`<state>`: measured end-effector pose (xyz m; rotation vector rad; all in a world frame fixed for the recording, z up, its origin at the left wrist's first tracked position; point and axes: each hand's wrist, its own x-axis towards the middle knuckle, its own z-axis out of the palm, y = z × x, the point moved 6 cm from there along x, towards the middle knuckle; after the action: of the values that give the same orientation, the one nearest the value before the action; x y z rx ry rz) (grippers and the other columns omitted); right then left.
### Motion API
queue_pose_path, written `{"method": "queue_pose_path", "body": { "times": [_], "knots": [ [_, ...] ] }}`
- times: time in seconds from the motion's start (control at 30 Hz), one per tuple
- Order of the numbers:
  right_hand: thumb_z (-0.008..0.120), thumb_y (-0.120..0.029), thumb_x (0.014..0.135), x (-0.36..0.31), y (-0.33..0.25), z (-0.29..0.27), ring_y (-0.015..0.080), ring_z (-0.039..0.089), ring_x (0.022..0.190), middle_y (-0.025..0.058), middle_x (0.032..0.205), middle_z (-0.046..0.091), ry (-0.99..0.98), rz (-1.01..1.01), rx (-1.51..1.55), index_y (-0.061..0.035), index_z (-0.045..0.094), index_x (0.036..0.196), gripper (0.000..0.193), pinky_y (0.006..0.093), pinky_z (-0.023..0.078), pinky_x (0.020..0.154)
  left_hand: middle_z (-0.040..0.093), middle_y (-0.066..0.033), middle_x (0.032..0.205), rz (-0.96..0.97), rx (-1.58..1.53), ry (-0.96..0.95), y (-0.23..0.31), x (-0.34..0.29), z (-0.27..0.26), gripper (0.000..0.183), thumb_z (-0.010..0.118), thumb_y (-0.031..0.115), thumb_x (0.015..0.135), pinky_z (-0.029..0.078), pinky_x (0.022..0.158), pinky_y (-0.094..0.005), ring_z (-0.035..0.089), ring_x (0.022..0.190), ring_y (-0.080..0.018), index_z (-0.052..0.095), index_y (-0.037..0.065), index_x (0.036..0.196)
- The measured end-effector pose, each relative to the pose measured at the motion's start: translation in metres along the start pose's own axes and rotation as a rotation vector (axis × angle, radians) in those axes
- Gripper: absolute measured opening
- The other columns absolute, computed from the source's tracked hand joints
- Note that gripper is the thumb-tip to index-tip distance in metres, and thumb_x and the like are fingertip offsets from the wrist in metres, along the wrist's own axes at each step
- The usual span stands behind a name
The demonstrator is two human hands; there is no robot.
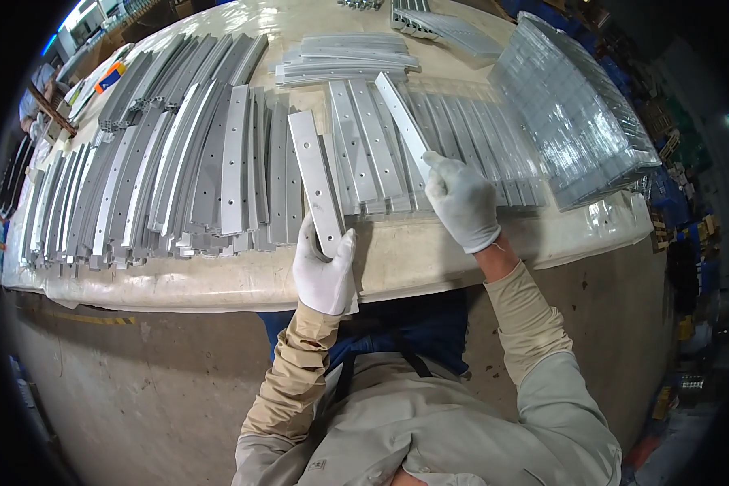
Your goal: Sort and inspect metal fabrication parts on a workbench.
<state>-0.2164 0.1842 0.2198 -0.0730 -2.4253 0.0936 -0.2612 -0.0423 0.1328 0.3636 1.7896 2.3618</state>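
My left hand (326, 271), in a white glove, grips the near end of a silver metal strip with holes (314, 174). This strip tilts up from the hand toward the far side. In my gloved right hand (463, 201) is the near end of another metal strip (402, 117), slanting over a clear plastic tray (535, 174). Several similar strips (373, 142) lie side by side in that tray. Left of my left hand, many loose strips (235, 162) lie packed in rows on the covered table (219, 283).
A tall stack of clear plastic trays (579, 113) stands at the table's right side. Farther back are a crosswise pile of strips (344, 58) and some metal profiles (445, 31). An orange and blue object (111, 77) lies far left, near another person (36, 97).
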Motion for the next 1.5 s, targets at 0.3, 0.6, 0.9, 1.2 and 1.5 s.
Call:
{"method": "queue_pose_path", "body": {
  "times": [0.3, 0.6, 0.9, 1.2, 1.5],
  "knots": [
    [0.08, -0.034, 0.084, 0.003, -0.01, 0.001, 0.0248, 0.066, 0.062, 0.008, 0.074, 0.067, -0.059, 0.066, 0.016, -0.0085, 0.073, 0.098, 0.03, 0.0332, 0.056, 0.058, 0.06, -0.012, 0.132, 0.013, 0.008, -0.004, -0.001, 0.001, 0.001, 0.058, 0.066, -0.003, 0.095, 0.049, 0.099, -0.0278, 0.06, 0.115, -0.0142, 0.041, -0.006, 0.147],
    [0.078, -0.031, 0.086, 0.011, -0.016, 0.007, 0.0257, 0.066, 0.062, 0.0081, 0.074, 0.067, -0.172, -0.068, -0.067, -0.0081, 0.073, 0.101, 0.028, 0.0369, 0.056, 0.06, 0.06, -0.0118, 0.132, 0.011, 0.011, -0.021, 0.0, 0.002, 0.002, 0.059, 0.066, -0.002, 0.095, 0.048, 0.1, -0.0279, 0.059, 0.117, -0.0143, 0.04, -0.006, 0.148],
    [0.069, -0.019, 0.092, 0.005, -0.007, -0.005, 0.022, 0.068, 0.064, 0.0051, 0.081, 0.07, 0.11, 0.043, -0.086, -0.0114, 0.07, 0.109, 0.019, 0.0371, 0.055, 0.055, 0.06, -0.0111, 0.132, -0.026, 0.001, -0.023, 0.001, 0.0, 0.002, 0.059, 0.066, -0.002, 0.095, 0.047, 0.102, -0.0275, 0.059, 0.118, -0.0142, 0.04, -0.006, 0.148],
    [0.064, -0.011, 0.099, 0.012, 0.049, -0.01, 0.0187, 0.07, 0.07, 0.0094, 0.101, 0.072, 0.256, 0.648, 0.851, -0.0066, 0.066, 0.112, 0.014, 0.0275, 0.054, 0.056, 0.059, -0.0112, 0.133, -0.01, 0.005, -0.02, -0.001, 0.0, 0.001, 0.059, 0.066, -0.002, 0.095, 0.047, 0.102, -0.028, 0.058, 0.118, -0.0144, 0.04, -0.006, 0.148],
    [0.078, -0.015, 0.088, 0.011, 0.004, -0.027, 0.0215, 0.069, 0.099, 0.0079, 0.107, 0.069, 0.203, 0.066, 0.059, -0.0075, 0.068, 0.103, 0.02, 0.0303, 0.06, 0.075, 0.062, -0.0103, 0.127, 0.042, 0.034, -0.014, 0.003, 0.0, 0.003, 0.055, 0.066, -0.001, 0.097, 0.051, 0.095, -0.0263, 0.062, 0.11, -0.0121, 0.041, -0.007, 0.146]
  ]
}}
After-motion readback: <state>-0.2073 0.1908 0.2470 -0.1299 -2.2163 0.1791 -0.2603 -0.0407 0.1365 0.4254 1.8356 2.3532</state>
